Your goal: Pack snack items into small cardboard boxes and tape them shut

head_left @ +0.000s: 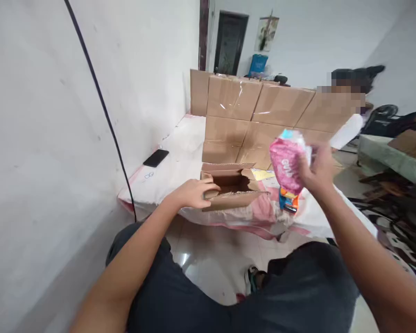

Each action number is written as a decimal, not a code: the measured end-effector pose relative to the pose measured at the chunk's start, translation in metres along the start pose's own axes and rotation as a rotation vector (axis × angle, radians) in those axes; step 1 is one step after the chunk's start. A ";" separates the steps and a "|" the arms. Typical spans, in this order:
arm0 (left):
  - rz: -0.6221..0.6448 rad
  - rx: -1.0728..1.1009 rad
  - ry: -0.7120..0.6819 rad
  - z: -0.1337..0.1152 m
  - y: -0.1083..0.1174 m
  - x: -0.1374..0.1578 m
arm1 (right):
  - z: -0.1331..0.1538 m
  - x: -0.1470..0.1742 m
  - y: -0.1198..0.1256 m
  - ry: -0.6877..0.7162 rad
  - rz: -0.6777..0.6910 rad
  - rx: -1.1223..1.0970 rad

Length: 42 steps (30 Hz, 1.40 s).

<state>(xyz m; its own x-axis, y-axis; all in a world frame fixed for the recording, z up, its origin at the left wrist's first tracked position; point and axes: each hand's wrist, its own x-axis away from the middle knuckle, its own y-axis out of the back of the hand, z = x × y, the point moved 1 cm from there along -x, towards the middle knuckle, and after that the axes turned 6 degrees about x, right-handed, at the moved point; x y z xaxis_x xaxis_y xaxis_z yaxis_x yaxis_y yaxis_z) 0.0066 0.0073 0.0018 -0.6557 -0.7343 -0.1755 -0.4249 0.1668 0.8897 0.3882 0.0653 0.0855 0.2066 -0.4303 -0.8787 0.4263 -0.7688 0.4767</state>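
Note:
My right hand [319, 167] holds up a pink plastic packet [286, 163] with white lettering and a light blue patch at its top. The packet is slightly blurred and tilted, above the right part of the table. Below it lies a small orange and blue packet [289, 200], partly covered from view. At the near edge of the table stands an open cardboard box [234, 201] with its flaps folded out. The fingers of my left hand [196, 192] curl over the box's left rim and grip it. Inside, the box is dark, and its bottom is partly hidden.
A tall cardboard panel [229, 106] stands behind the box across the table [183, 152]. A black phone [156, 157] lies at the left, near the wall and a hanging black cable [100, 92]. A person [348, 127] is beyond the panel at the right.

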 end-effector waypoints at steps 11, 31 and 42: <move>-0.034 0.106 -0.135 -0.010 -0.013 -0.017 | 0.123 -0.026 -0.032 0.599 0.071 -0.306; -0.464 0.433 0.101 0.034 -0.017 -0.016 | 0.106 -0.010 -0.063 0.975 0.470 -0.047; -0.574 0.970 0.699 0.046 -0.047 -0.044 | 0.110 -0.046 -0.088 1.095 0.536 0.202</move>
<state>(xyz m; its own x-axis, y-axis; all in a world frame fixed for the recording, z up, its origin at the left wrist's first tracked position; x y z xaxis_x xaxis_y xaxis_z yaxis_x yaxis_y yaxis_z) 0.0268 0.0625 -0.0517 0.0984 -0.9911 0.0892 -0.9942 -0.0941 0.0512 0.2446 0.1006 0.0864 0.9827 -0.1656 -0.0827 -0.0627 -0.7184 0.6928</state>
